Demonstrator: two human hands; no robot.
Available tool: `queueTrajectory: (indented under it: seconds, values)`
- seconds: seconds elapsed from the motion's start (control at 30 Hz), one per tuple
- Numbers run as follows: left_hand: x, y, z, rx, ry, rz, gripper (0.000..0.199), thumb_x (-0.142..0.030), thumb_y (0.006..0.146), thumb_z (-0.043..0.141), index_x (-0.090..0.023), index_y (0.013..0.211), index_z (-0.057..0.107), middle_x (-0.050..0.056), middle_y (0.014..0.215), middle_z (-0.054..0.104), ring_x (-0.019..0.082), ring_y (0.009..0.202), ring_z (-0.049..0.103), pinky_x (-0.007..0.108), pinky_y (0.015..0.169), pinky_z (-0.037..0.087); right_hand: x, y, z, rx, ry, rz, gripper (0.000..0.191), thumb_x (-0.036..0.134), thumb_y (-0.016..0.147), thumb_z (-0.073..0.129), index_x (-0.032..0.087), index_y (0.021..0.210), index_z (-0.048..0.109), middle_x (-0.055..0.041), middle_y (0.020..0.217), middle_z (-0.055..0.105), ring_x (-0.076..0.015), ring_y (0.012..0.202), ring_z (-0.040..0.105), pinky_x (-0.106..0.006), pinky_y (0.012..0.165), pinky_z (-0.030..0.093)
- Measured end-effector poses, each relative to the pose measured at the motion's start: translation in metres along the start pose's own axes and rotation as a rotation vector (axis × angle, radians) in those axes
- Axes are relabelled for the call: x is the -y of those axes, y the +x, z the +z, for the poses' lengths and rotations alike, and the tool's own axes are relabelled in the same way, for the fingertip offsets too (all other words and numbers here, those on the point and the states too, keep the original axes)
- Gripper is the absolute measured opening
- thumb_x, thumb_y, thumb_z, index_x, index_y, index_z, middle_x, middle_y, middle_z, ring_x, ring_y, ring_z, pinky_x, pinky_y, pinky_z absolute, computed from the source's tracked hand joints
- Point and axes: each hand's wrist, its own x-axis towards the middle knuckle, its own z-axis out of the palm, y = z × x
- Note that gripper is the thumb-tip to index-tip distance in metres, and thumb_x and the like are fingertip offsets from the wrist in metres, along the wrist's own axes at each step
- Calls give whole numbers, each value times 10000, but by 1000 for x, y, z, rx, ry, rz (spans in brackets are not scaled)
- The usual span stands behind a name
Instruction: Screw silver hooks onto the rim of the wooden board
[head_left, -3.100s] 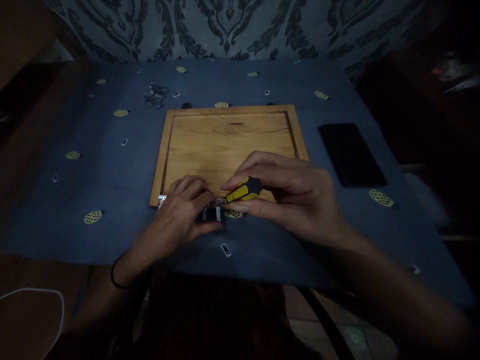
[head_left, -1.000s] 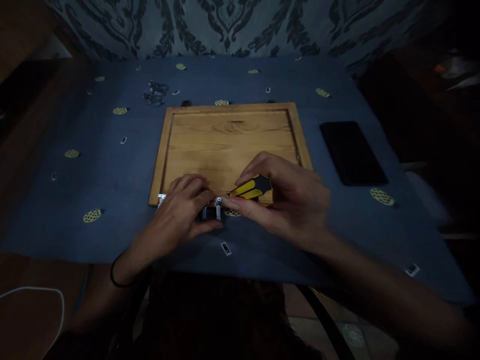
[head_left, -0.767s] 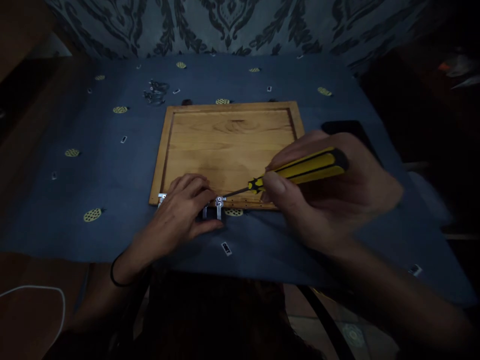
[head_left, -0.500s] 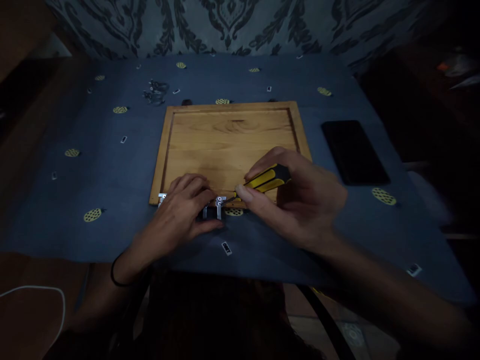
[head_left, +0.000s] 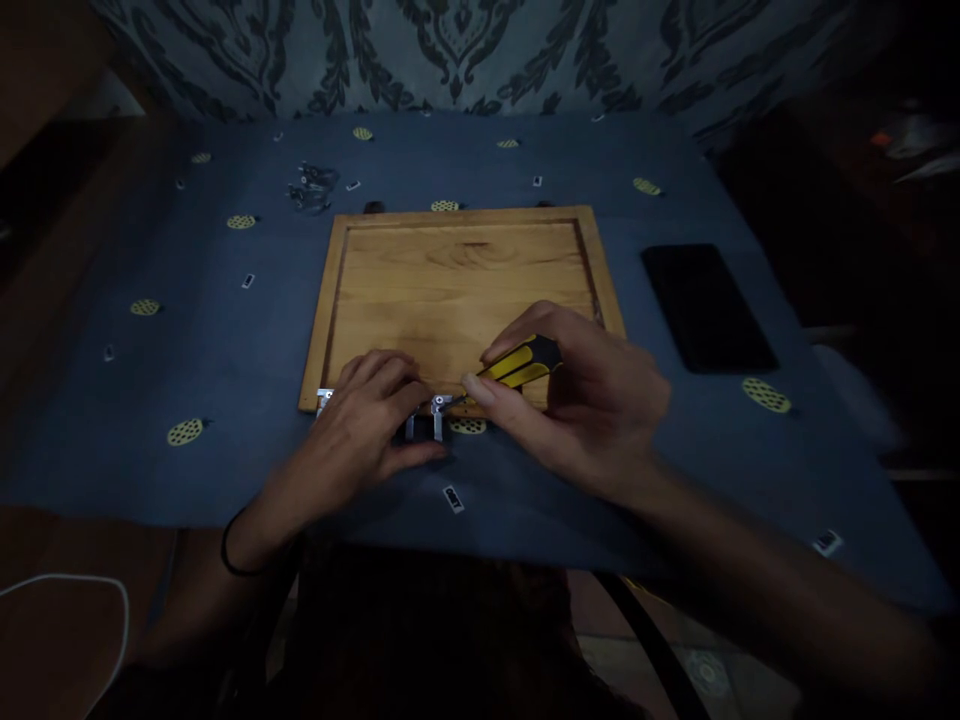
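Observation:
My right hand (head_left: 592, 400) grips a screwdriver (head_left: 521, 362) with a yellow and black handle, held at a low slant. Its tip points left and meets a small silver metal bracket (head_left: 439, 418) at the front edge of a wooden board (head_left: 465, 290). A screw head shows on top of the bracket. Curled over the same edge, my left hand (head_left: 367, 420) holds the bracket between its fingers above and its thumb below. Another silver metal piece (head_left: 325, 397) shows at the board's front left corner, partly behind my left hand.
A pile of small metal parts (head_left: 311, 187) lies behind the board to the left. A black phone (head_left: 709, 307) lies to the right. Everything rests on a blue patterned tablecloth (head_left: 187, 350). A white cable (head_left: 124, 600) hangs at lower left.
My right hand and the screwdriver have shifted slightly left and down, with the handle lower. My left hand stays in place on the bracket and board edge.

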Motion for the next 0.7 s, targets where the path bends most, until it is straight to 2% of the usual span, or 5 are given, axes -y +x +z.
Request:
queueTrajectory:
  seconds: [0.13, 0.27, 0.43, 0.6, 0.7]
  values:
    - [1, -1, 0, -5, -4, 15, 380, -498, 939, 787, -180, 1129, 706, 124, 1188, 693, 330, 1192, 622, 513, 1028, 535, 0, 0, 0, 23, -6, 7, 261, 258, 948, 770, 247, 829, 538, 43, 732, 574, -114, 620, 588, -259, 536, 479]
    - [2, -2, 0, 4, -4, 0, 372, -481, 932, 800, -202, 1155, 698, 114, 1206, 690, 333, 1223, 614, 517, 1045, 530, -3, 0, 0, 49, 0, -76, 241, 266, 939, 782, 244, 844, 561, 34, 727, 603, -129, 627, 603, -270, 527, 470]
    - [1, 0, 0, -21, -8, 29, 395, -483, 929, 800, -163, 1141, 708, 129, 1163, 692, 334, 1157, 633, 518, 1002, 546, -6, 2, -1, 57, 45, -56, 240, 264, 924, 813, 229, 855, 585, 31, 724, 605, -122, 630, 596, -265, 548, 458]
    - [1, 1, 0, -26, -3, 38, 387, -477, 934, 794, -157, 1131, 706, 123, 1143, 684, 329, 1136, 630, 513, 993, 546, -3, 3, 1, 103, 223, 125, 274, 388, 932, 809, 218, 840, 614, 22, 750, 654, -134, 686, 660, -272, 627, 526]
    - [1, 1, 0, -18, -8, 35, 369, -446, 926, 811, -167, 1142, 704, 110, 1135, 680, 316, 1116, 631, 502, 999, 540, -1, 3, 2, 121, 321, 243, 277, 433, 904, 832, 219, 911, 656, 30, 767, 676, -129, 683, 675, -260, 623, 549]
